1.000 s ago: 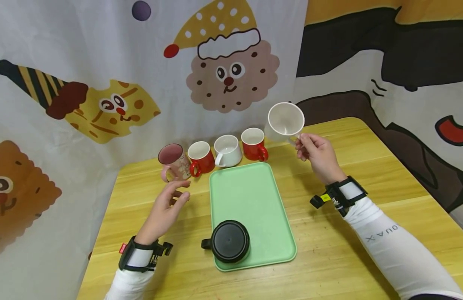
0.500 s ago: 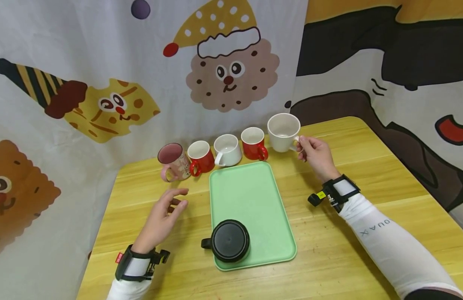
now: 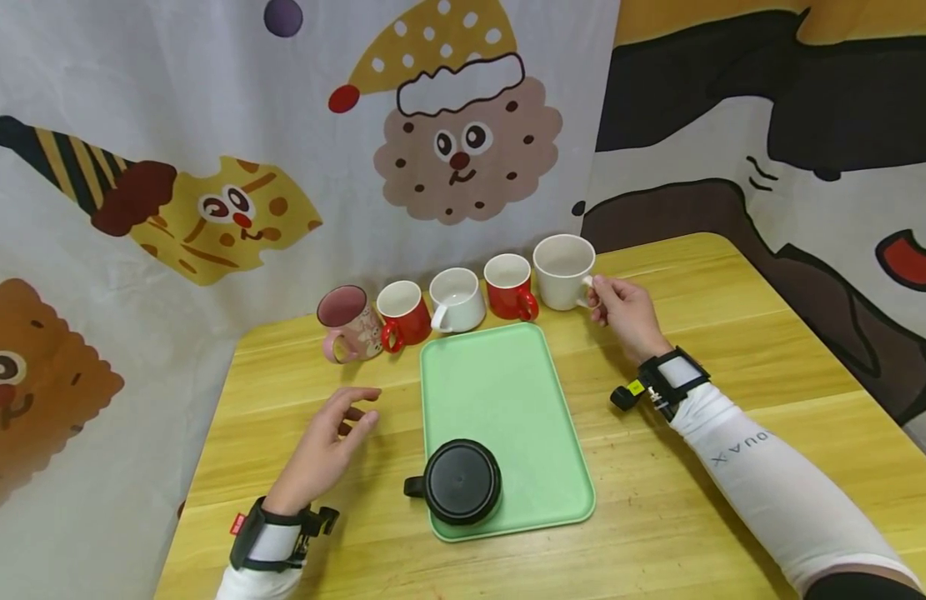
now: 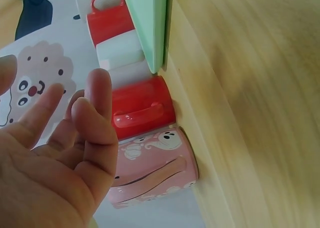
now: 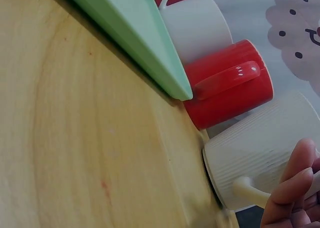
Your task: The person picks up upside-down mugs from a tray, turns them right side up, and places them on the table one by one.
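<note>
At the right end of a row of mugs, a large white mug [image 3: 563,273] with a ribbed side stands upright on the table. My right hand [image 3: 629,317] pinches its handle between thumb and fingers; the right wrist view shows the fingertips [image 5: 295,185] on that handle. My left hand [image 3: 329,446] hovers over the wood left of the green tray [image 3: 508,400], fingers loosely bent and holding nothing. A black mug [image 3: 461,482], its flat round face up and handle pointing left, rests on the tray's near left corner.
Left of the large mug, a red mug [image 3: 509,287], a low white mug [image 3: 457,302], another red mug [image 3: 404,315] and a pink patterned mug [image 3: 350,325] line the back edge. A printed curtain [image 3: 463,192] hangs close behind the table [image 3: 695,417].
My right hand has lowered the large white mug from the air onto the table beside the right red mug. My left hand has drawn slightly back from the pink mug.
</note>
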A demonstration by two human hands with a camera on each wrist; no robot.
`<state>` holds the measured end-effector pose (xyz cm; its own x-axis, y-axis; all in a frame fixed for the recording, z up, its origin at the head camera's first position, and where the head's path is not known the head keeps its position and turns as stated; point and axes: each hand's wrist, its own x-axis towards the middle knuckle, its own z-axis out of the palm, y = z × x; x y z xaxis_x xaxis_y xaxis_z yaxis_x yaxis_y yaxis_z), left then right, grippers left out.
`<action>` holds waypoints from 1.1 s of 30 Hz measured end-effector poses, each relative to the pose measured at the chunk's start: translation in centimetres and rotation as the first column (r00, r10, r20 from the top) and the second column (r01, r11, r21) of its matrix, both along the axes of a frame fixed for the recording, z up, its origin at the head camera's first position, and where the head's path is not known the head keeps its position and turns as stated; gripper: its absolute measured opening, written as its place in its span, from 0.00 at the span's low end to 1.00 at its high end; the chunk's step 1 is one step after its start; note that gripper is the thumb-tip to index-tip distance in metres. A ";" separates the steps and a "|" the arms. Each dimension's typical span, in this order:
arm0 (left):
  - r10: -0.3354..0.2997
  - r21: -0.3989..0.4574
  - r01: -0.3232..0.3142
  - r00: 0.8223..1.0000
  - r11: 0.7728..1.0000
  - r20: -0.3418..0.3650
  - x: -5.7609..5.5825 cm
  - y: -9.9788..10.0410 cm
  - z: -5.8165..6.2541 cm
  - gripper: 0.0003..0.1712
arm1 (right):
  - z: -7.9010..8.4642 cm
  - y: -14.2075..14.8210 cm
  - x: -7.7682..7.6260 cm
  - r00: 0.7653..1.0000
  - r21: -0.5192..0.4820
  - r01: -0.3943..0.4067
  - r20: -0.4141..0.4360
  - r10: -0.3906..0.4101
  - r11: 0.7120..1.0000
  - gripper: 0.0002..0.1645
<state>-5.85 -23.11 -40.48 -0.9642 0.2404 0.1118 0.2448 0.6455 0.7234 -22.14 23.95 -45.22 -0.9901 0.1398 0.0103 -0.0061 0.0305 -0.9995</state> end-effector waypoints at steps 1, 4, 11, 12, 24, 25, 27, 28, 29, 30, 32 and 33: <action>-0.003 -0.001 0.003 1.000 1.000 0.002 0.0 0.0 0.0 0.20 | -0.1 0.0 0.0 1.000 -0.003 -0.001 0.001 0.001 1.000 0.33; -0.017 -0.001 0.017 1.000 1.000 0.001 0.1 0.1 -0.1 0.19 | -0.3 -0.1 0.0 1.000 -0.006 -0.004 0.004 0.004 1.000 0.33; -0.069 -0.012 0.069 0.997 0.998 0.037 0.2 0.4 -0.2 0.19 | -0.1 0.3 0.1 0.999 -0.001 -0.022 0.045 0.022 1.000 0.34; -0.080 -0.012 0.081 0.995 0.997 0.052 0.2 0.5 -0.3 0.18 | 0.0 0.4 0.2 0.998 0.004 -0.030 0.048 0.030 1.000 0.34; -0.291 0.070 0.283 0.916 0.957 0.277 0.8 0.6 -0.6 0.21 | 2.5 1.5 2.9 0.999 0.253 0.016 -0.049 -0.004 0.967 0.39; -0.311 0.085 0.299 0.905 0.950 0.292 0.9 0.6 -0.6 0.21 | 2.8 1.5 3.3 0.998 0.264 0.022 -0.068 -0.004 0.964 0.38; -0.349 0.115 0.329 0.878 0.937 0.329 1.0 0.6 -0.7 0.20 | 3.1 1.3 4.1 0.995 0.290 0.020 -0.104 0.011 0.957 0.36; -0.365 0.125 0.343 0.865 0.931 0.344 1.0 0.7 -0.8 0.18 | 3.2 1.3 4.5 0.992 0.299 0.013 -0.121 0.025 0.954 0.34; -0.379 0.130 0.357 0.853 0.925 0.358 1.1 0.7 -0.9 0.17 | 3.3 1.2 4.9 0.990 0.309 0.003 -0.135 0.041 0.951 0.33; -0.393 0.134 0.370 0.842 0.919 0.371 1.1 0.8 -0.9 0.16 | 3.4 1.1 5.3 0.987 0.320 -0.010 -0.149 0.061 0.947 0.31; -0.416 0.140 0.393 0.821 0.909 0.392 1.3 0.9 -1.2 0.13 | 3.5 0.9 6.1 0.981 0.337 -0.041 -0.165 0.102 0.941 0.29; -0.423 0.141 0.402 0.813 0.905 0.399 1.3 1.0 -1.3 0.12 | 3.6 0.8 6.5 0.978 0.347 -0.059 -0.167 0.124 0.936 0.28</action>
